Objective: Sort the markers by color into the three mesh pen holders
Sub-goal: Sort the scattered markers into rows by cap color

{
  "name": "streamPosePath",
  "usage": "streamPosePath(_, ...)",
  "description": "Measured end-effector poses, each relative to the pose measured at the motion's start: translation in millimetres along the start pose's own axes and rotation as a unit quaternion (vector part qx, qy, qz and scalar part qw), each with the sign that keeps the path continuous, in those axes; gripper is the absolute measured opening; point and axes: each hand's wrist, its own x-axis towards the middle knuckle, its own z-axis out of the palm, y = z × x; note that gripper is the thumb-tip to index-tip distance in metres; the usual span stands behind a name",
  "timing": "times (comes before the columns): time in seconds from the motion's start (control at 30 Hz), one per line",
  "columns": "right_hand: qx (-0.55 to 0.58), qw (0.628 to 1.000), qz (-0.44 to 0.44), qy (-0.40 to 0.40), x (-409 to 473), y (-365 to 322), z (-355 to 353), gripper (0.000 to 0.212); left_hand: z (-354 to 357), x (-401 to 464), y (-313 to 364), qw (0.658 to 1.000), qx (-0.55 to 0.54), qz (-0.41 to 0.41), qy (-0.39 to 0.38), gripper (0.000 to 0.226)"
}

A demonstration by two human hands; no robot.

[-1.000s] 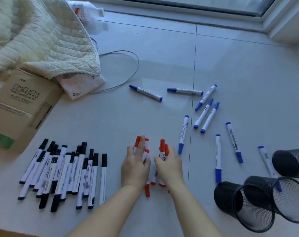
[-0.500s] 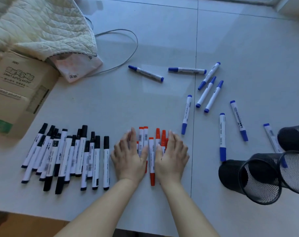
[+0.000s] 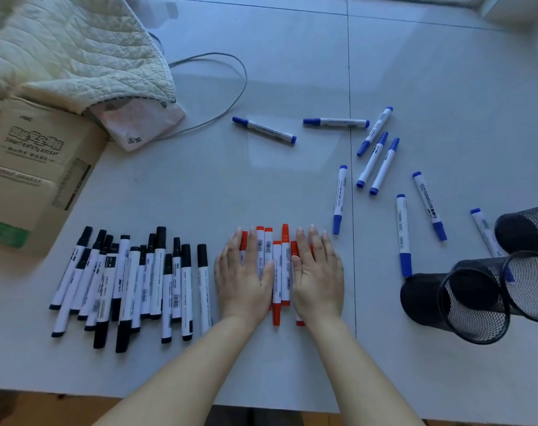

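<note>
Pressing flat on the red markers [image 3: 280,272], both hands lying palm down at the near middle of the surface [image 3: 292,72]: left hand [image 3: 244,278] covering the left side of the bunch, right hand [image 3: 318,278] covering the right side, fingers straight and a little spread, curling round nothing. Lying side by side between the palms, caps pointing partly away and partly near, a few red ends poking out beyond the wrists.

Lying just to the left, the black markers [image 3: 132,284] in a ragged row, some overlapping. Lying scattered to the right and farther back, the blue markers [image 3: 381,167], well apart from one another. Lying tipped on their sides at the right edge, the three mesh pen holders [image 3: 473,305], mouths toward the camera, no marker plainly inside; one blue marker resting right against them.

Judging the sorting into groups nearly done, and the filling not yet begun. Risking a roll from here: round barrels under flat palms could slip sideways and mix into the black row close by. Risking also a spill, since holders on their sides need standing up first, or markers would slide straight out.

Resting farther left, a cardboard box [image 3: 31,167], a quilted cloth [image 3: 71,50] and a grey cable [image 3: 230,93].
</note>
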Motion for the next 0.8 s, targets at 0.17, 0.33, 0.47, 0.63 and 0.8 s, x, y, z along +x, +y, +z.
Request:
streamPosePath(0.17, 0.003, 1.0, 0.018, 0.005, -2.2, -8.7, 6.0, 0.052, -1.0, -3.6, -4.9, 0.999, -0.02, 0.019, -0.025, 0.065)
streamPosePath(0.33, 0.043, 0.999, 0.014, -0.026, -5.2, -9.3, -1.9, 0.052, -8.0, -4.8, -7.1, 0.998, -0.033, 0.022, -0.045, 0.064)
streamPosePath(0.47, 0.113, 0.993, 0.041, 0.016, -11.6, -12.0, -24.3, 0.05, -18.0, -2.0, 2.9, 0.998, -0.032, 0.021, -0.05, 0.062)
streamPosePath(0.63, 0.103, 0.99, 0.057, 0.08, -18.2, 1.8, -55.1, 0.046, -34.0, 2.7, 34.8, 0.997, -0.059, 0.045, -0.029, 0.055)
streamPosePath(0.8, 0.116, 0.977, 0.094, 0.151, -4.4, 30.4, -82.2, 0.04, -35.2, 14.8, 76.5, 0.993, -0.075, 0.093, -0.024, 0.048)
